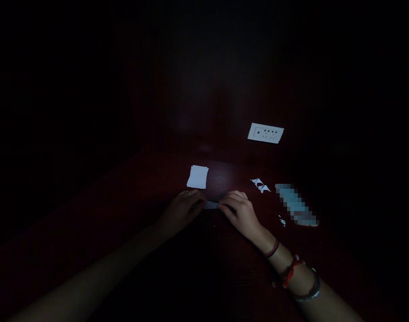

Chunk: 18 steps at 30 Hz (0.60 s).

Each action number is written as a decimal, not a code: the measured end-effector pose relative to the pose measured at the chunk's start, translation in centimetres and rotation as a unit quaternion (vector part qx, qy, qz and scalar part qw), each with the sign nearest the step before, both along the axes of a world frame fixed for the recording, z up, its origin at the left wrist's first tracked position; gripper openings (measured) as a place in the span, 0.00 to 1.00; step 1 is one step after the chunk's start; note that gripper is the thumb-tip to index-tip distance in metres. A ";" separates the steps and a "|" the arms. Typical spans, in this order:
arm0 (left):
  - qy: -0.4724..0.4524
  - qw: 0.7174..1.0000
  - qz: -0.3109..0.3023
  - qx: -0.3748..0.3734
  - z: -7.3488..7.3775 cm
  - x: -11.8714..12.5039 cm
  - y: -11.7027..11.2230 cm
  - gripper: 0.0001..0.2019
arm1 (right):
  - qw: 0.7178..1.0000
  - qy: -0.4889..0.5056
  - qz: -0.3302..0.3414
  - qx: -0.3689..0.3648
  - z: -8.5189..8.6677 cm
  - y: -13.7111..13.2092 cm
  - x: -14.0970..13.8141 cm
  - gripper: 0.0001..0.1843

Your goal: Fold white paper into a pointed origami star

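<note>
In a very dim view, my left hand point(183, 209) and my right hand point(240, 212) rest on a dark reddish wooden table point(124, 223). Both have their fingers curled and pinched on the ends of a small white paper strip point(211, 205) that lies between them on the tabletop. A ring shows on my left hand; several bracelets circle my right wrist. A small stack of white paper squares point(198, 176) lies just beyond the hands.
A folded white paper piece point(261, 184) lies right of the hands, with a blurred light object point(296, 205) and tiny paper scraps point(282, 220) farther right. A white wall socket point(265, 133) sits on the dark back panel. The surroundings are black.
</note>
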<state>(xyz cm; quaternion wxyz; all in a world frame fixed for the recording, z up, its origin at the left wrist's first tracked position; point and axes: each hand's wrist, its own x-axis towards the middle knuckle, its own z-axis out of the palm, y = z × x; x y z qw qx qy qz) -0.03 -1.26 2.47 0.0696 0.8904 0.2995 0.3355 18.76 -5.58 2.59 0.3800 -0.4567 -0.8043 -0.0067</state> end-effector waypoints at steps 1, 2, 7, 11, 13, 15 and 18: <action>0.007 1.000 -0.003 0.014 -0.2 0.0 0.1 0.05 | 1.000 0.003 0.005 0.006 0.0 -0.1 -0.2 0.06; 0.014 0.999 -0.009 0.028 -0.3 0.0 0.1 0.05 | 1.000 0.007 0.011 0.011 0.0 -0.2 -0.3 0.07; 0.036 0.996 -0.025 0.072 -0.4 0.1 -0.1 0.06 | 0.999 0.011 0.029 0.027 0.1 -0.7 -1.0 0.07; 0.055 0.994 -0.023 0.087 0.1 0.1 -0.4 0.06 | 0.999 0.008 0.021 0.031 0.1 -0.9 -1.1 0.07; 0.067 0.993 -0.028 0.095 0.2 0.1 -0.4 0.06 | 0.999 -0.006 0.016 0.030 0.1 -0.9 -1.2 0.06; 0.073 0.991 -0.034 0.104 0.3 0.1 -0.5 0.06 | 0.999 -0.021 0.007 0.030 0.1 -0.9 -1.2 0.06; 0.074 0.991 -0.048 0.096 0.3 0.2 -0.6 0.06 | 0.999 -0.037 -0.001 0.035 0.0 -1.0 -1.4 0.06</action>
